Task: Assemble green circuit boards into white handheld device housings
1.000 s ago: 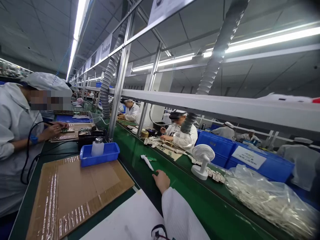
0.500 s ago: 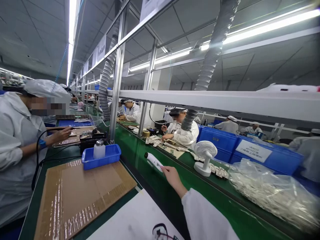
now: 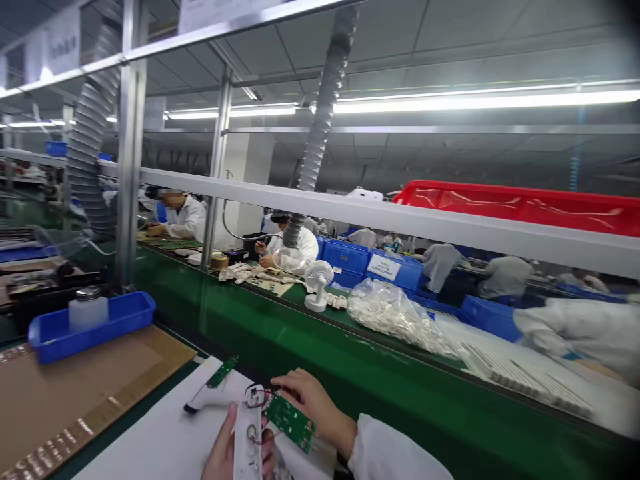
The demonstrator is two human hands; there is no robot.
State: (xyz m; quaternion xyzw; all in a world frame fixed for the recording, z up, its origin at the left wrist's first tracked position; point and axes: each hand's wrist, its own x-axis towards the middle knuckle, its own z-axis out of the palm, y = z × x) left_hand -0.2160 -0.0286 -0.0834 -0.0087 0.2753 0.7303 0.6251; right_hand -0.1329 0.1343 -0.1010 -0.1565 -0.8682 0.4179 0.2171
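right hand (image 3: 313, 403), back from the green belt (image 3: 300, 340), now pinches a circuit board (image 3: 290, 421); left hand (image 3: 227, 452) wraps its fingers round a white casing (image 3: 247, 441), seemingly wired to it.

A blue tray (image 3: 120, 320) sits at the far edge of a cardboard sheet (image 3: 75, 393) on the tabletop (image 3: 150, 403), with a white bottle (image 3: 87, 310) standing upright in it. Beyond runs a green conveyor belt (image 3: 280, 340). Across it stand a small white fan (image 3: 319, 280) and, just beside it, a clear plastic bag (image 3: 395, 317) of pale parts. Blue crates (image 3: 350, 257) are behind the fan. A red bin (image 3: 520, 203) rests on the white shelf (image 3: 350, 210) overhead. A grey ribbed duct (image 3: 320, 113) hangs down over a seated co-worker in white (image 3: 300, 243); another co-worker (image 3: 187, 217) sits further left
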